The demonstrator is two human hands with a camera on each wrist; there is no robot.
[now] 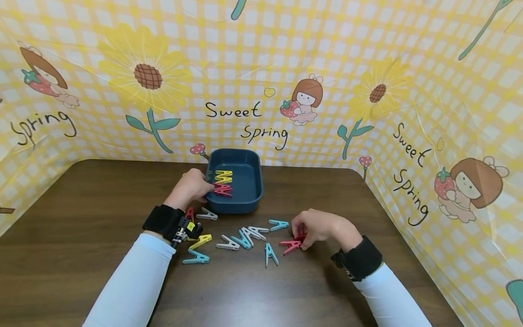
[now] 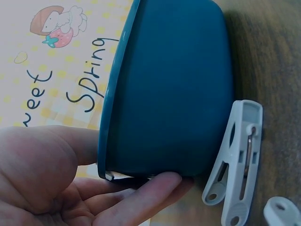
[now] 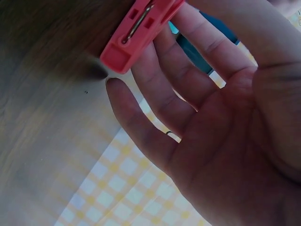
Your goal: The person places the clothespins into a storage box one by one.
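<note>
My left hand (image 1: 194,185) grips the left rim of a dark blue plastic bin (image 2: 169,89), with the thumb at the rim and the fingers along the outer side. Inside the bin, yellow clothespins (image 1: 223,176) and red clothespins (image 1: 222,190) lie in a group at the left. On the right of the table, my right hand (image 1: 320,227) pinches a red clothespin (image 3: 141,35) between thumb and fingers, which partly cover it. Another red clothespin (image 1: 290,247) lies right at its fingertips.
White, light blue and yellow clothespins lie scattered between the hands, among them a blue one (image 1: 271,254) and a white one (image 1: 228,243). A white clothespin (image 2: 240,165) lies beside the bin. Checked cloth (image 1: 327,150) rises behind the brown table (image 1: 229,299).
</note>
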